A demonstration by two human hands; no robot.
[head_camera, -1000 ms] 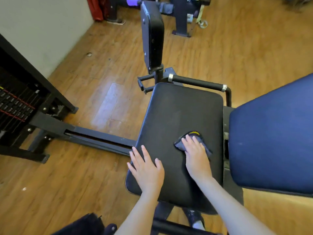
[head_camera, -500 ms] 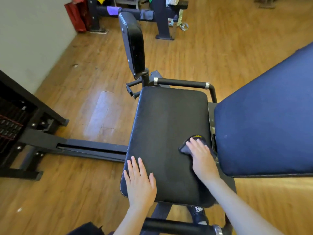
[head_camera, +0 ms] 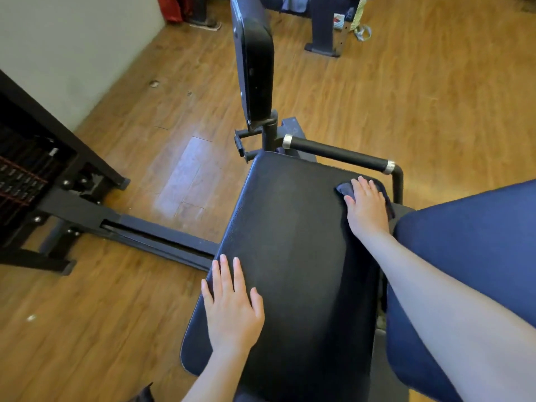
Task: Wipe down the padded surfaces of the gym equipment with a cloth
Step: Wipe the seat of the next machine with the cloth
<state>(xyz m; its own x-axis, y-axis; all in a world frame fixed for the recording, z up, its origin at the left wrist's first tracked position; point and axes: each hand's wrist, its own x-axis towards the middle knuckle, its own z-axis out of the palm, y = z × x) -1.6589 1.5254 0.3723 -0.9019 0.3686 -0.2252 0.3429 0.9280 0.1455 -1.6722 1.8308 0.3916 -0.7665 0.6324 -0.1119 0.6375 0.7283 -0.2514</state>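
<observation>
A black padded seat of a gym machine fills the middle of the view. My right hand presses a dark blue cloth flat onto the seat's far right corner, fingers straight. Flat on the seat's near left edge rests my left hand, palm down, holding nothing. A blue padded backrest rises at the right, beside my right forearm. Beyond the seat, a black upright pad stands on a post.
A black handle bar with silver collars runs behind the seat. The machine's dark frame rail and weight stack lie left on the wooden floor. Another machine's base stands at the back. A wall is at the upper left.
My right hand has slid the cloth from the seat's near right area up to its far right corner. My left hand has stayed on the near left edge.
</observation>
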